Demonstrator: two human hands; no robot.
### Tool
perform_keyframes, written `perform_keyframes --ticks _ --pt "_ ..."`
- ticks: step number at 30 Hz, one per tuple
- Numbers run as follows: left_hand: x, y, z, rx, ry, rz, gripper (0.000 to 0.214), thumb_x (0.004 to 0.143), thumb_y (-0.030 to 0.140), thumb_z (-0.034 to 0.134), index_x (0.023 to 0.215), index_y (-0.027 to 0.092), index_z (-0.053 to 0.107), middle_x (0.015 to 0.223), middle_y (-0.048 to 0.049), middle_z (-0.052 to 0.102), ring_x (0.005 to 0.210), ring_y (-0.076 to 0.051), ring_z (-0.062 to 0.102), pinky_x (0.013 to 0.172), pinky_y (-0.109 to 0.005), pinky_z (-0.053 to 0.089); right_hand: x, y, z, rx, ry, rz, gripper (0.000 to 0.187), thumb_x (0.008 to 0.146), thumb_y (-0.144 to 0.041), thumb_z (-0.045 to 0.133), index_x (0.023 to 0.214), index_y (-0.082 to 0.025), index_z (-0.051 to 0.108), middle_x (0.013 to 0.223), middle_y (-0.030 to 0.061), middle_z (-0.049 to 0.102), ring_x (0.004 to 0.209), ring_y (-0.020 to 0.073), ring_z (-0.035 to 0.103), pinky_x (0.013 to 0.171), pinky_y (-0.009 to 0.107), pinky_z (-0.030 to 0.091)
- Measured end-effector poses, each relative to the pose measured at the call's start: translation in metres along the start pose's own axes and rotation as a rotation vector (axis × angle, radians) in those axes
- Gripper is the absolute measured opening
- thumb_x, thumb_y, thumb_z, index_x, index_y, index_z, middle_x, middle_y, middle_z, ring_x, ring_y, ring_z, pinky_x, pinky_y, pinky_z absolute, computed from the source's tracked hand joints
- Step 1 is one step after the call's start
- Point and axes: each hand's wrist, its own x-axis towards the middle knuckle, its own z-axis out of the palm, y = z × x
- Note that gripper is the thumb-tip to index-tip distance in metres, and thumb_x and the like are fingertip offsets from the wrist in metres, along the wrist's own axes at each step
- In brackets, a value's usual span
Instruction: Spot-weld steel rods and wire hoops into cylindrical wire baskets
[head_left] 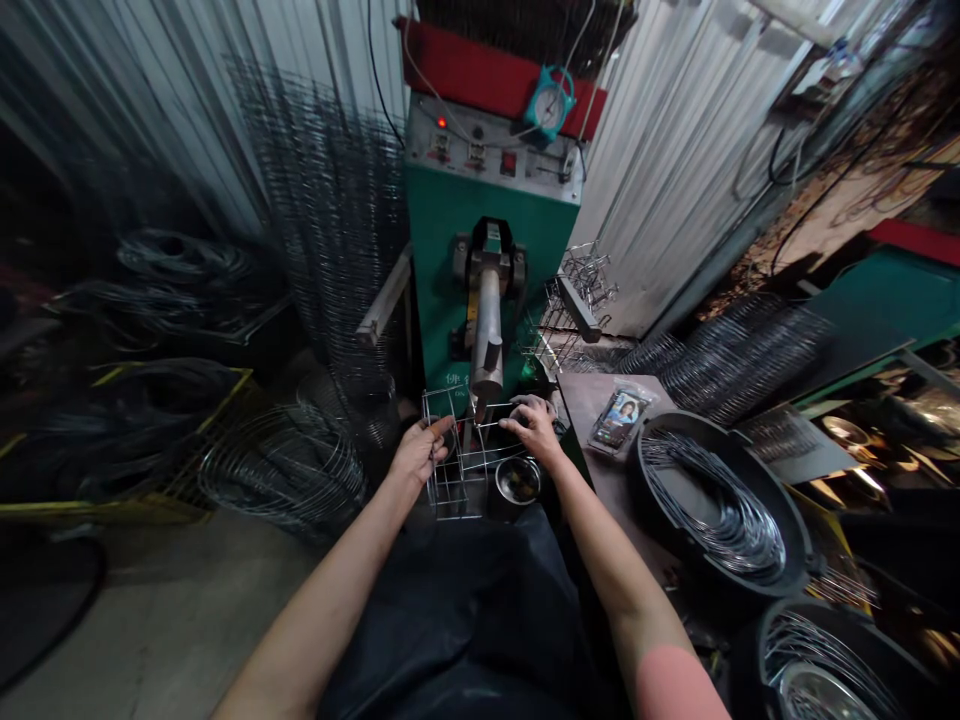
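Unit: green spot-welding machine (480, 250) is standing directly ahead of operator, w/ control panel (491, 150) facing up & red indicator lamp (441, 122) lit.
Electrode: upper electrode arm (486, 330) is pointing down; its tip is sitting just at top wires of workpiece, contact not resolvable from this view.
Workpiece: wire rack (457, 470), rectangular, open-frame, is standing upright on its end in front of machine, between both hands, partly under electrode.
L hand (424, 450): is partly closed, fingers curling around upright wire at rack's near side, gripping it.
R hand (534, 425): is partly closed, fingers hooking over horizontal wire at rack's far side, holding it; exact finger contact partly unclear.
Nearby: small steel bowl (517, 482) w/ dark contents is sitting just R of rack, close to R hand.
Bench: brown work bench (592, 400) is extending to R, carrying packaged item (619, 418).
Stock, R: black tub (712, 500) is holding coiled wire; second black tub (817, 670) is sitting nearer, also w/ wire.
Finished/stacked, R: wire baskets (574, 300) are piling up beside machine; wire mesh stack (739, 360) is leaning beyond tub.
Stock, L: wire coils (172, 255) are lying on floor area; tall wire mesh (322, 230) is hanging/standing beside machine.
Operator: black apron (465, 620) is covering lap.
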Motion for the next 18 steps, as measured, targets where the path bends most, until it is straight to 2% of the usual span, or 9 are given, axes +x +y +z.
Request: perform_keyframes --ticks 7,12,15,18 --pt "0.010 0.001 0.001 0.007 0.006 -0.034 0.037 0.047 0.013 0.077 0.062 0.016 0.044 0.044 0.0110 0.036 0.033 0.000 0.024 0.031 -0.015 0.013 0.005 0.007 0.002 -0.015 -0.008 0.018 0.027 0.079 -0.043 0.057 0.066 -0.021 0.061 0.105 0.0035 0.061 0.109 0.0209 0.044 0.098 0.043 0.018" --pt "0.011 0.002 0.000 0.024 -0.014 -0.040 0.040 0.045 0.015 0.079 0.063 0.017 0.043 0.045 0.0118 0.035 0.033 0.001 0.023 0.031 -0.014 0.013 0.006 0.003 0.001 -0.007 -0.033 0.034 0.027 0.077 -0.045 0.059 0.068 -0.020 0.062 0.107 0.0044 0.060 0.107 0.0203 0.045 0.096 0.041 0.021" --pt "0.004 0.004 -0.003 0.040 -0.033 -0.044 0.042 0.044 0.017 0.080 0.065 0.017 0.044 0.045 0.0129 0.032 0.033 0.001 0.022 0.031 -0.014 0.013 -0.003 -0.006 0.001 -0.028 -0.025 0.035 0.027 0.078 -0.044 0.058 0.068 -0.019 0.062 0.105 0.0050 0.061 0.107 0.0207 0.046 0.096 0.042 0.021" --pt "-0.015 0.006 -0.013 0.068 -0.074 -0.064 0.041 0.046 0.020 0.081 0.066 0.017 0.046 0.045 0.0124 0.033 0.034 0.000 0.023 0.031 -0.013 0.015 -0.027 -0.017 -0.003 -0.045 0.015 -0.015 0.022 0.078 -0.040 0.059 0.073 -0.020 0.062 0.102 0.0050 0.062 0.106 0.0207 0.048 0.098 0.044 0.019"
